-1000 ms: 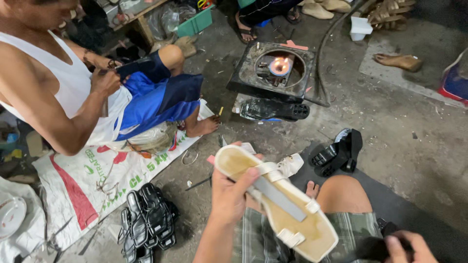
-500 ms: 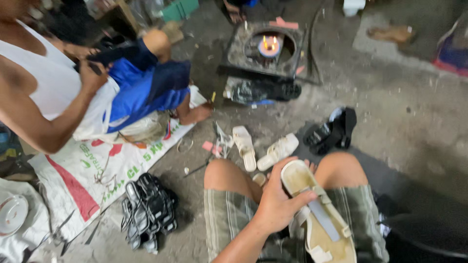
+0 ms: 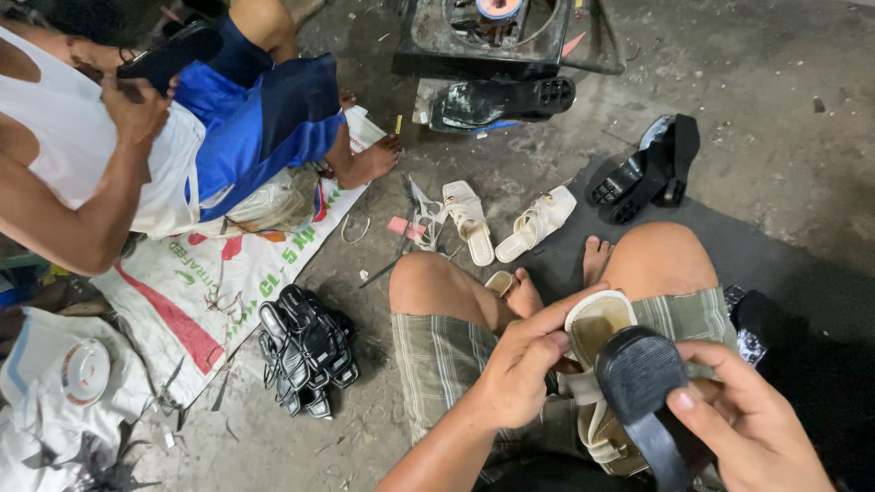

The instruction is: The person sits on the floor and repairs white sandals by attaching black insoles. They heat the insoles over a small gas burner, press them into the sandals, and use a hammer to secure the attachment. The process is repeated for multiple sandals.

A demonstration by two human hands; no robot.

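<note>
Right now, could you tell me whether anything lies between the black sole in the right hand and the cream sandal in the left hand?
Nothing visible does. The right hand holds the black sole directly against the cream sandal, which the left hand grips over the lap.

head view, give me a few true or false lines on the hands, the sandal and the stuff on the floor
1. The left hand grips a cream sandal. True.
2. The right hand holds a white sole. False: it holds a black sole.
3. Two white sandals lie on the floor in front of the knees. True.
4. The pile of black soles sits on the printed sack. False: it lies on bare floor beside the sack.
5. A co-worker sits on the left. True.
</note>
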